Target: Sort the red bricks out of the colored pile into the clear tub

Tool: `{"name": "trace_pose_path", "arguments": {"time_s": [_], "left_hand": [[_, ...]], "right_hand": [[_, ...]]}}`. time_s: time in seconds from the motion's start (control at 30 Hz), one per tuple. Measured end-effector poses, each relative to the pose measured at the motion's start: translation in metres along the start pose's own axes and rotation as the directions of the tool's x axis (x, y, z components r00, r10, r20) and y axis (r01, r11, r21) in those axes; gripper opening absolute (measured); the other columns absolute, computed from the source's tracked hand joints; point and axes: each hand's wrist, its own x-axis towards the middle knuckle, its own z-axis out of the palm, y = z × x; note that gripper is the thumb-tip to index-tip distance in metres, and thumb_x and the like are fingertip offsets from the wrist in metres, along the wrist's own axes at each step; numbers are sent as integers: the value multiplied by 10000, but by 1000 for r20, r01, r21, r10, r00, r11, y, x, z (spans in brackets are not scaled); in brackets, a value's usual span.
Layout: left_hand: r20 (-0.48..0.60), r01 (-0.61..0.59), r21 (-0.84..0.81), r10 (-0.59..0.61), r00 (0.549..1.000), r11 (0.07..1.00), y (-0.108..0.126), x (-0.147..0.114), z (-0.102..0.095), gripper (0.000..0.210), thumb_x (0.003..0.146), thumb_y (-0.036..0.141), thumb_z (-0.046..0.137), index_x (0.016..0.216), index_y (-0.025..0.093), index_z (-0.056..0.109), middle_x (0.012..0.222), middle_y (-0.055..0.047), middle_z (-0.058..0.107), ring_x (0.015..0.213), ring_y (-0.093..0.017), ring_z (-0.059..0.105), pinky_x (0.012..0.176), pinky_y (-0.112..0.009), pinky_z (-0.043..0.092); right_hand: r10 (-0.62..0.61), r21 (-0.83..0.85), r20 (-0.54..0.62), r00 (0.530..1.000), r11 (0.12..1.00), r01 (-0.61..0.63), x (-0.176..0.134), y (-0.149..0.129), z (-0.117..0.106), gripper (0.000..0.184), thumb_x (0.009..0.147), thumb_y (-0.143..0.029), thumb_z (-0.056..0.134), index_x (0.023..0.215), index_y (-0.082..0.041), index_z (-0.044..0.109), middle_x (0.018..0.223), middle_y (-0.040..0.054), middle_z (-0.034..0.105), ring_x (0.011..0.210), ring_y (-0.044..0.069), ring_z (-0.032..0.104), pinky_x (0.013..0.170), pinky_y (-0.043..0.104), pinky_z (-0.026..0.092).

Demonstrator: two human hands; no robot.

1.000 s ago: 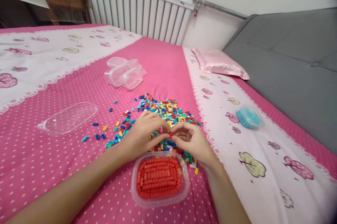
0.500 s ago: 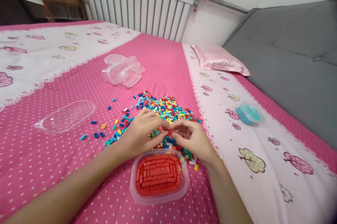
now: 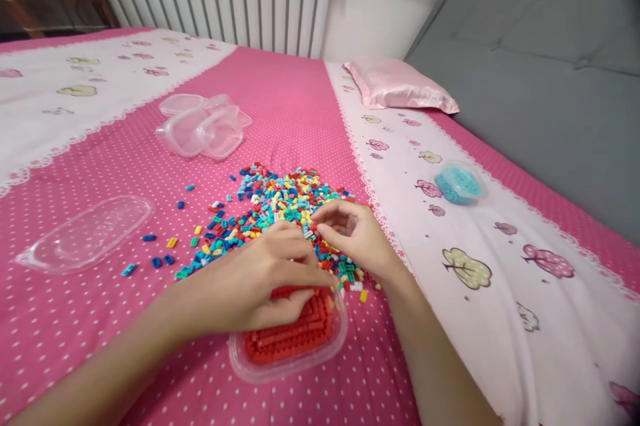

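My left hand (image 3: 260, 273) is over the clear plastic container (image 3: 290, 373), hiding its upper left part. Its index finger and thumb are apart, and nothing shows between their tips. Inside that container, red toy building bricks (image 3: 295, 339) stand packed in nested rows. Over the right side of a loose pile of mixed small bricks (image 3: 280, 196), my right hand (image 3: 357, 233) is curled, with thumb and index finger closed at a small red brick (image 3: 314, 226).
Stray bricks (image 3: 157, 261) lie left of the pile. A clear lid (image 3: 90, 233) rests farther left, and stacked clear containers (image 3: 205, 129) lie beyond. To the right are a tub of light-blue bricks (image 3: 457, 184) and a pink pillow (image 3: 400, 86). A grey headboard (image 3: 540, 66) borders the bed.
My hands have moved apart from where their fingertips met. The left came back over the red-brick container; the right stays at the pile. The camera view has shifted.
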Motion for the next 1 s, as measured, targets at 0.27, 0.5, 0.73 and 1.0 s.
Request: {"name": "trace_pose_path", "arguments": {"time_s": [0.27,0.5,0.73,1.0], "left_hand": [[185,19,-3,-18,982,1000,2,12,-3,227,919,109,502,1001,216,684,899,4,671,866,-148,592,1015,-343,325],[232,19,165,-58,971,986,8,14,2,162,981,170,516,1052,221,652,869,33,680,808,-136,618,1002,-374,267],[199,-63,358,-11,980,931,19,14,10,368,1038,208,407,747,169,629,725,31,629,669,-126,507,915,-389,303],[180,-104,378,37,983,920,12,15,17,371,1032,186,412,725,173,620,735,13,649,684,-140,514,841,-399,330]], "right_hand": [[-21,-3,3,1000,1000,21,1,-2,-4,62,780,-177,663,827,-211,684,812,8,705,761,141,676,733,295,557],[-33,12,-27,999,999,33,1,-2,-9,36,776,-194,669,807,-213,671,814,10,712,770,148,688,729,296,561],[-39,9,-45,998,999,39,1,-4,-10,35,769,-195,674,798,-211,663,791,6,711,744,147,685,717,298,565],[-43,2,-25,999,999,43,1,-4,-9,42,776,-183,665,803,-214,658,800,4,708,760,146,687,739,303,567]]}}
